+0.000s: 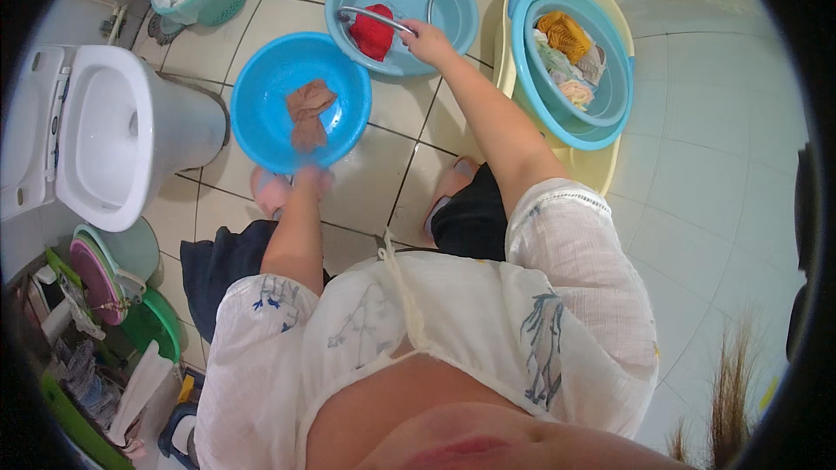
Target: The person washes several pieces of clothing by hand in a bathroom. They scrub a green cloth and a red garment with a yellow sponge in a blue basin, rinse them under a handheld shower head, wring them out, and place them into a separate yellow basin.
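Observation:
My right hand (428, 44) grips a flexible metal hose (382, 17). The hose's free end reaches over a light-blue plastic basin (457, 39), where a red cloth (373, 34) lies. Whether water is running cannot be made out. My left hand (312, 181) is blurred at the near rim of a bright-blue basin (258, 91); whether it touches the rim is unclear. Inside that basin lies a crumpled brown cloth (309, 112), away from my fingers.
A white toilet (144, 137) stands at left. To the right, stacked blue basins (522, 72) with several garments (565, 38) rest on a yellow tub (591, 166). A teal basket (212, 3) of white material stands far left. Tiled floor (375, 176) lies between my slippered feet.

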{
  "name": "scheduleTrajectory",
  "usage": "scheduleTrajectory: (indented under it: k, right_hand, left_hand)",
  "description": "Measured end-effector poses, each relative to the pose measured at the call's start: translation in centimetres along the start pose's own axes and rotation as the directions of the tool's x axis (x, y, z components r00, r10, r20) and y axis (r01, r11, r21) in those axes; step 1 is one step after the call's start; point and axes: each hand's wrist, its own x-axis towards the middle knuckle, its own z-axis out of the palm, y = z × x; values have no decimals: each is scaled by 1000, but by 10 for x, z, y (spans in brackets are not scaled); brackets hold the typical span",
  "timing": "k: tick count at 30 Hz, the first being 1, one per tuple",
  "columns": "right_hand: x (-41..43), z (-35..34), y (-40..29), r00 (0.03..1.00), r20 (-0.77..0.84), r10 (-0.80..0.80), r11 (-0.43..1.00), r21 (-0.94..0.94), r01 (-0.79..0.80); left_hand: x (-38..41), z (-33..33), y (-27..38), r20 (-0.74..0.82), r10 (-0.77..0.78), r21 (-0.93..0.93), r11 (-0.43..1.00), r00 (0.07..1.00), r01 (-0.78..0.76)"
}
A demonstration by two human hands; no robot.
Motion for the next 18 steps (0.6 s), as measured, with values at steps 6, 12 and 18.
scheduleTrajectory:
  k: [6,12,18]
  right_hand:
    - [0,-2,-22,980,75,183,961,195,-194]
    - [-35,-5,-59,996,88,-13,1000,20,11]
    - [-85,27,-66,979,170,-108,988,-94,126]
  left_hand:
    - [-159,44,59,129,274,872,426,953,-240]
    - [-240,3,182,381,783,846,-82,491,-526]
    - [-257,-55,214,253,854,829,51,455,-557]
